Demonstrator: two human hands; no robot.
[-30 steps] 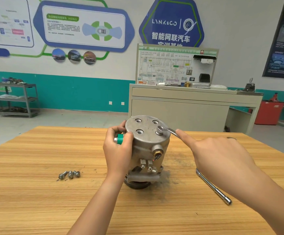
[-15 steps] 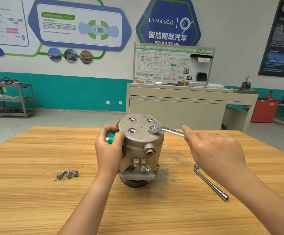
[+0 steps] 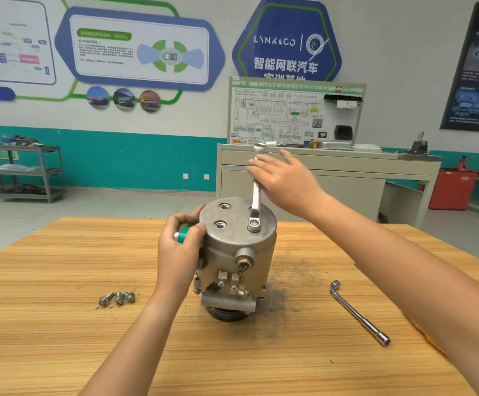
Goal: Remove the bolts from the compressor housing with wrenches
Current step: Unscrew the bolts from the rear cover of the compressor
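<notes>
Compressor housing [image 3: 241,252]: stood upright, mid-table [image 3: 61,324]. My left hand [image 3: 181,247]: gripped its side. Wrench [image 3: 257,201]: ring sat on the top bolt [image 3: 254,225]; handle had swung from rightward to pointing away. My right hand [image 3: 287,178]: fingers straight, pressing the handle.

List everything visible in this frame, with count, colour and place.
table: one, wood-grain, foreground.
compressor housing: one, grey, upright at table centre.
ring wrench: one, silver, ring on top-face bolt, handle pointing away.
loose bolts: three, silver, on table left of housing.
L-shaped socket wrench: one, silver, on table right of housing.
green fitting: one, housing's left side.
cabinet: one, beige, behind table.
shelf cart: one, grey, far left.
left hand: grips housing around green fitting.
right hand: fingers straight, pressing ring wrench handle.
</notes>
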